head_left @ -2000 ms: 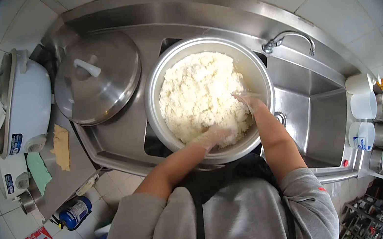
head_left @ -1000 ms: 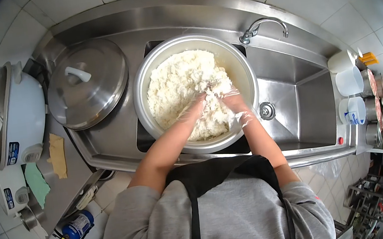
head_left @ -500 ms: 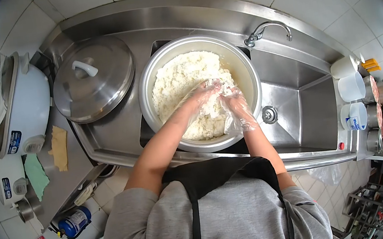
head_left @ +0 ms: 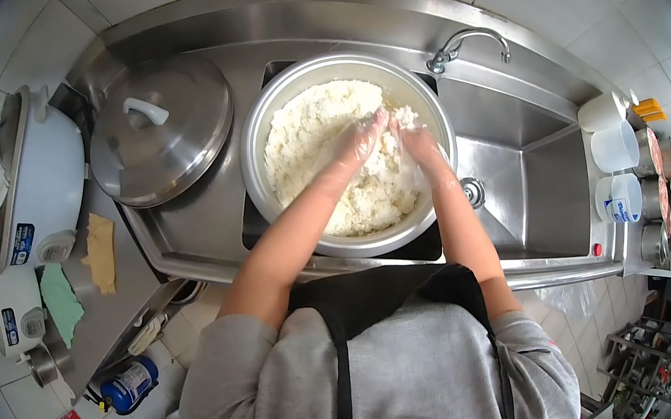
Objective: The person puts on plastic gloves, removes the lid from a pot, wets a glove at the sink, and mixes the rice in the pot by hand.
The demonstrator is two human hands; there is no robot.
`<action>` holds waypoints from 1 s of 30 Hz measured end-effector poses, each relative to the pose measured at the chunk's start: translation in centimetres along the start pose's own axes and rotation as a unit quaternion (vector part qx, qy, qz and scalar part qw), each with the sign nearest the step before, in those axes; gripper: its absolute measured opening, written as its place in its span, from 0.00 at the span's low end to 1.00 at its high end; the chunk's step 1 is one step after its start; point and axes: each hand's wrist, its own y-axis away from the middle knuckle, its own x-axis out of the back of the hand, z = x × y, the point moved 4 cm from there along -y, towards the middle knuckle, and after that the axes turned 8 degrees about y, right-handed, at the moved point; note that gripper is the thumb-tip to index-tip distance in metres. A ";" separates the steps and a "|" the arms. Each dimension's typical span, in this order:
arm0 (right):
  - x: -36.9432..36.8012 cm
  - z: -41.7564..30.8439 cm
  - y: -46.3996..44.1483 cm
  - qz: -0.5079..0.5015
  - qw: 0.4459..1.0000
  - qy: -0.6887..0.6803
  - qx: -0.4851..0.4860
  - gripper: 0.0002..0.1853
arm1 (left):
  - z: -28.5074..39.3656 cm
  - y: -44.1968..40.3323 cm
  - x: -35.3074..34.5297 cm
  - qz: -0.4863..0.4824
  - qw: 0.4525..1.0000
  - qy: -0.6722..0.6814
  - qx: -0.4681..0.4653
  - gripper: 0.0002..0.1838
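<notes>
A large round metal pot point(head_left: 256, 156) holds a mass of white cooked rice point(head_left: 308, 140). Thin clear plastic gloves cover both my hands. My left hand point(head_left: 363, 136) reaches into the middle of the rice, fingers curled inward and pointing to the far side. Facing it, my right hand point(head_left: 419, 141) is cupped near the pot's right wall, with a clump of rice at its fingertips. Rice lies between the two hands, and the fingertips are partly hidden by it. Grains stick to both gloves.
A steel lid point(head_left: 169, 139) with a pale handle lies left of the pot. To the right are a sink basin point(head_left: 559, 193) and a curved faucet point(head_left: 462, 43). White plastic containers point(head_left: 612, 146) line the right edge. Rice cookers point(head_left: 45, 183) stand at the far left.
Both hands have moved farther toward the pot's far right side and drawn slightly apart. The right hand has lifted rice at its fingertips, and its loose glove cuff hangs less visibly.
</notes>
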 end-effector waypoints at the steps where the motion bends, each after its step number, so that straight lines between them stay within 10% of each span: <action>1: 0.4 -0.6 0.2 -0.032 0.997 0.067 0.035 0.32 | 0.8 0.7 0.7 -0.026 0.999 -0.025 -0.020 0.41; 5: 2.6 -4.2 3.7 -0.044 0.998 0.052 0.016 0.40 | 2.0 2.4 2.1 -0.152 0.988 -0.007 0.034 0.40; 8: 1.7 -5.3 4.7 -0.091 0.980 0.164 0.068 0.39 | 1.5 3.5 5.4 -0.073 0.992 -0.099 -0.008 0.39; 15: -10.5 -13.2 10.4 -0.278 0.895 0.276 0.213 0.13 | -3.0 5.8 10.7 0.036 0.986 -0.080 -0.143 0.29; 21: -16.4 -7.4 9.0 -0.269 0.884 0.281 0.260 0.16 | -4.3 10.3 11.3 0.088 0.928 -0.357 -0.056 0.35; 24: -12.8 -7.7 11.0 -0.297 0.768 0.399 0.403 0.11 | -5.6 11.3 10.6 0.062 0.858 -0.497 -0.113 0.29; 30: -13.1 -4.5 7.9 -0.304 0.788 0.388 0.369 0.13 | -5.5 13.1 8.5 -0.060 0.805 -0.570 -0.153 0.33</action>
